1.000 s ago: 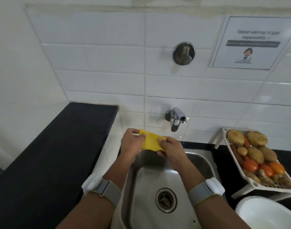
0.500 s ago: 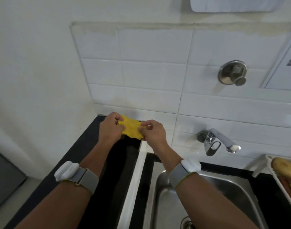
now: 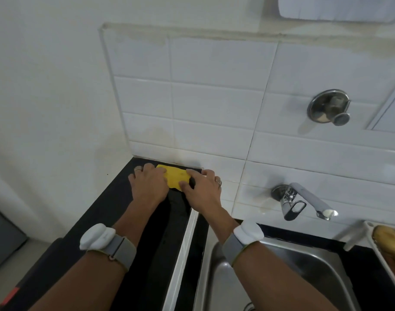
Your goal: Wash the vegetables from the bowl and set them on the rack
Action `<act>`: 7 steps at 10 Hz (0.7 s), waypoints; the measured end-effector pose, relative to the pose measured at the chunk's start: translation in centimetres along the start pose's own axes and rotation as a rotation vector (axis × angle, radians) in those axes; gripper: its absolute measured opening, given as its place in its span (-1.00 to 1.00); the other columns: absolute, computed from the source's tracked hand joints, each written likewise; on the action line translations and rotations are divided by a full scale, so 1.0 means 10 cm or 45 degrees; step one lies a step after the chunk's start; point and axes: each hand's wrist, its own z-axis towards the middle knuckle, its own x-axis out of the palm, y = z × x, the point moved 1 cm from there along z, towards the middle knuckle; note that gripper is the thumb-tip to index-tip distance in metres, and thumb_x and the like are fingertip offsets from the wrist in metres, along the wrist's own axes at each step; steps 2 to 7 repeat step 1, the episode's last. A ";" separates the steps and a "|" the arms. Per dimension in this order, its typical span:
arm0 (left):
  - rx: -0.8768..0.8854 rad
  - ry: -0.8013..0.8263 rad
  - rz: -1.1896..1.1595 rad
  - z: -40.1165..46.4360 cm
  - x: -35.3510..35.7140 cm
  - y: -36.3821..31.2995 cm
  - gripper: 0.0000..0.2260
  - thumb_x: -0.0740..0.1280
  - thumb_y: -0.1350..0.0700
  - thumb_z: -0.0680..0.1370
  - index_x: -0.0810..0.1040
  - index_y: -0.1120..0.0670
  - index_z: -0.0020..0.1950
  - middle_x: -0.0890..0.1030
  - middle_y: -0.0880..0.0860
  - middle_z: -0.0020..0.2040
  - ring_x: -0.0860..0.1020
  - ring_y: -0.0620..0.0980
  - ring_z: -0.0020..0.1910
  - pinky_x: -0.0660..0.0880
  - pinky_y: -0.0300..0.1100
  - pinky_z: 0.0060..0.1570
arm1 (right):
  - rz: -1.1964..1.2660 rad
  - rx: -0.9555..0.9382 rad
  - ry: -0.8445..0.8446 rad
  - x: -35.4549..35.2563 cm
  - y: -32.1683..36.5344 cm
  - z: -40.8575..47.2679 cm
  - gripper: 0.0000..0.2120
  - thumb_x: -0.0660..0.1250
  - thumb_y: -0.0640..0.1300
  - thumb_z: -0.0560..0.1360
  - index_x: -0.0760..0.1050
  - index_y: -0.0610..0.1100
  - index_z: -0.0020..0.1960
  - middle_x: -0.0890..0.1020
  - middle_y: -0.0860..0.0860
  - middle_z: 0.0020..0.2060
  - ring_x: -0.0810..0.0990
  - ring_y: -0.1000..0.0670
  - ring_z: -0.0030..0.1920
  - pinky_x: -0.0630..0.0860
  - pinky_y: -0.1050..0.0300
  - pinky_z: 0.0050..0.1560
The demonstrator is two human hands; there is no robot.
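**Cloth pressed flat at the back corner, vegetables far to the right**

Nearest the camera, two forearms with grey wristbands are seen reaching forward, the right one crossing the steel sink (image 3: 299, 265). Beyond them the left hand (image 3: 148, 187) and the right hand (image 3: 203, 189) are laid close together on a folded yellow cloth (image 3: 176, 177), which is held down at its two ends on the black worktop (image 3: 115, 212) against the tiled wall; whether the fingers are curled under its edges cannot be told.

A risk is judged here: if the cloth is left damp and loosely folded near the worktop's inner edge, it may be dragged off toward the sink as the hands are withdrawn.

The vegetables (image 3: 387, 240) are found only at the right border, lying in the white rack (image 3: 358, 234), well apart from both hands, past the tap (image 3: 304, 203). The bowl is not shown, so the amount left to wash cannot be judged.
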 end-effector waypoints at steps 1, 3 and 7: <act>0.144 -0.103 -0.096 -0.15 0.02 -0.23 -0.64 0.27 0.05 0.59 0.57 -0.07 0.38 0.54 0.04 0.37 0.44 0.17 0.37 0.34 0.07 0.31 | 0.136 0.012 -0.110 -0.07 -0.18 -0.16 -0.50 0.26 0.22 0.65 0.45 0.05 0.53 0.41 -0.10 0.42 0.40 -0.18 0.42 0.30 -0.02 0.44; 0.144 -0.103 -0.096 -0.15 0.02 -0.23 -0.64 0.27 0.05 0.59 0.57 -0.07 0.38 0.54 0.04 0.37 0.44 0.17 0.37 0.34 0.07 0.31 | 0.136 0.012 -0.110 -0.07 -0.18 -0.16 -0.50 0.26 0.22 0.65 0.45 0.05 0.53 0.41 -0.10 0.42 0.40 -0.18 0.42 0.30 -0.02 0.44; 0.144 -0.103 -0.096 -0.15 0.02 -0.23 -0.64 0.27 0.05 0.59 0.57 -0.07 0.38 0.54 0.04 0.37 0.44 0.17 0.37 0.34 0.07 0.31 | 0.136 0.012 -0.110 -0.07 -0.18 -0.16 -0.50 0.26 0.22 0.65 0.45 0.05 0.53 0.41 -0.10 0.42 0.40 -0.18 0.42 0.30 -0.02 0.44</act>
